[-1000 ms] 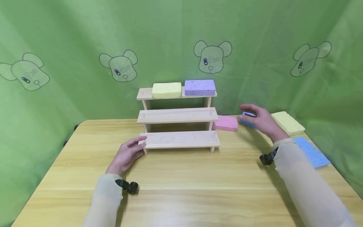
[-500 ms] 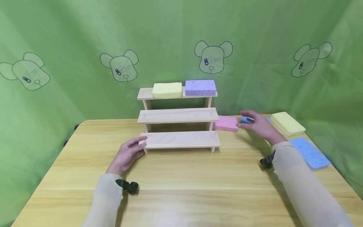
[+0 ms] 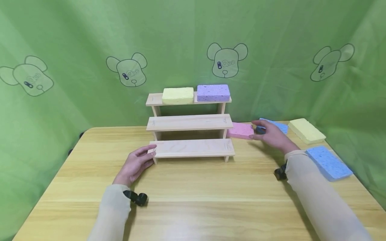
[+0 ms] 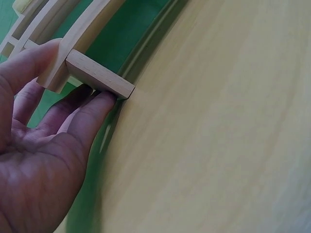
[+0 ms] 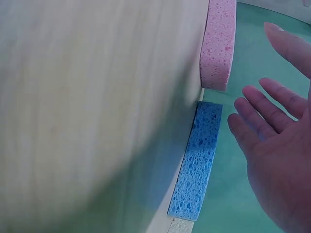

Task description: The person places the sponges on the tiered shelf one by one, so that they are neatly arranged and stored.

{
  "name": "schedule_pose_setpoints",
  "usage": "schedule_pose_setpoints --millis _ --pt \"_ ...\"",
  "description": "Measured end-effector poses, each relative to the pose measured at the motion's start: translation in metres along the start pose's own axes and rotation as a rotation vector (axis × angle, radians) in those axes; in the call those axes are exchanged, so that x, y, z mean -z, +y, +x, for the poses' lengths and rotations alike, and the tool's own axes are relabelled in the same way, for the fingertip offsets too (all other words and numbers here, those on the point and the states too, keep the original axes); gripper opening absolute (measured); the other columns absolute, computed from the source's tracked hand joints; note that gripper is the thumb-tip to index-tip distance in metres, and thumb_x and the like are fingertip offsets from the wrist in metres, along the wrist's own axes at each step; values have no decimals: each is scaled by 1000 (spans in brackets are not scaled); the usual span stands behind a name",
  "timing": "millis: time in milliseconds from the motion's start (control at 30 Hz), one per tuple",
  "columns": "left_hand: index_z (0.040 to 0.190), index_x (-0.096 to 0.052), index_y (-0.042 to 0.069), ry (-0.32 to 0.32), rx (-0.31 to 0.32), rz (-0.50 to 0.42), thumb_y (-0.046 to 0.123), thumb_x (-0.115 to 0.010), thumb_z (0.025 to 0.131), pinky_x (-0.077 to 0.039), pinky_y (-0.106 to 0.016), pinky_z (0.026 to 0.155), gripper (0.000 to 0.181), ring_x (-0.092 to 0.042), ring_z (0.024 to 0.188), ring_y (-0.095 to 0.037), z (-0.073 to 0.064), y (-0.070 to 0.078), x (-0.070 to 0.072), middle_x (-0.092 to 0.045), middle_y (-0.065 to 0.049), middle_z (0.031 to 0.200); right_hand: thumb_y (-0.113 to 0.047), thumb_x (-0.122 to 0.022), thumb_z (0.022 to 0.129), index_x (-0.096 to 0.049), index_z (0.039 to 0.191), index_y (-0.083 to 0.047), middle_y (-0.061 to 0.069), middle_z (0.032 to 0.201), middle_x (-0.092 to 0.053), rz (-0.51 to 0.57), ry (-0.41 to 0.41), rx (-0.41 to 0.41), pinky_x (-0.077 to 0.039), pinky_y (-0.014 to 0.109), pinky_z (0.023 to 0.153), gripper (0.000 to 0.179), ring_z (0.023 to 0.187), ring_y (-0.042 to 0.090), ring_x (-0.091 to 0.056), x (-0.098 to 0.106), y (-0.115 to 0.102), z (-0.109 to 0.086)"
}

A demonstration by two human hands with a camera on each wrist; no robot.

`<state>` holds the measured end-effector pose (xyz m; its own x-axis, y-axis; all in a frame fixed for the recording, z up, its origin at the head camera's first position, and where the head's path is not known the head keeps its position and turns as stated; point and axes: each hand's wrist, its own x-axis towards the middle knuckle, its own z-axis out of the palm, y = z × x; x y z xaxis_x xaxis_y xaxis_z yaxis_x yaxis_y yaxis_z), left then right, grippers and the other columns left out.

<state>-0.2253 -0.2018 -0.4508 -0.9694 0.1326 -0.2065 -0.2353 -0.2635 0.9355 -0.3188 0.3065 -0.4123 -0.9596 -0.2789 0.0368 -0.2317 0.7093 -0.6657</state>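
A three-step wooden display stand (image 3: 190, 124) sits at the table's far side. My left hand (image 3: 135, 164) grips the left end of its lowest step; in the left wrist view the thumb is at the step board and fingers (image 4: 92, 116) lie against the leg (image 4: 99, 75). On the top step rest a yellow sponge (image 3: 178, 96) and a purple sponge (image 3: 213, 93). My right hand (image 3: 274, 135) hovers by the right end of a pink sponge (image 3: 239, 130), thumb and fingers spread, holding nothing. Behind that hand lies a blue sponge (image 3: 281, 127), partly hidden in the head view.
Farther right on the wooden table (image 3: 193, 207) lie another yellow sponge (image 3: 307, 130) and a second blue sponge (image 3: 328, 163), close to the right edge. A green curtain (image 3: 181, 43) printed with bear heads hangs right behind the table.
My right hand has moved left and slightly down, from over the far blue sponge to the pink sponge's right end. My left hand keeps its grip on the stand.
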Motion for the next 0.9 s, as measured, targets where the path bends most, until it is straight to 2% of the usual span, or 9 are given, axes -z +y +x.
schedule_pose_setpoints --millis 267,433,600,900 --pt "138 -50 -3 -9 -4 9 0 -65 92 -47 -37 102 48 -59 115 -23 0 0 1 -33 -15 153 -29 -75 89 -37 145 7 32 145 -36 -35 -17 -14 -20 62 113 77 136 51 -26 -4 1 4" --pt "138 -51 -3 1 -7 7 0 -64 92 -48 -37 101 48 -59 114 -22 -1 1 1 -29 -13 156 -32 -75 88 -37 145 7 32 146 -36 -55 -22 -17 -20 63 112 79 136 51 -26 -5 1 8" --pt "139 -49 -4 -3 -9 14 0 -64 93 -47 -37 102 49 -58 115 -22 -1 1 1 -26 -12 157 -31 -76 87 -39 144 9 32 143 -39 -92 -29 -5 -23 62 111 79 134 50 -30 -7 -1 13" --pt "139 -49 -4 -4 -9 13 0 -64 93 -47 -37 102 48 -58 115 -22 -1 0 1 -27 -13 157 -20 -75 87 -40 142 12 33 139 -43 -135 -62 30 -28 60 110 73 128 48 -38 -11 -4 22"
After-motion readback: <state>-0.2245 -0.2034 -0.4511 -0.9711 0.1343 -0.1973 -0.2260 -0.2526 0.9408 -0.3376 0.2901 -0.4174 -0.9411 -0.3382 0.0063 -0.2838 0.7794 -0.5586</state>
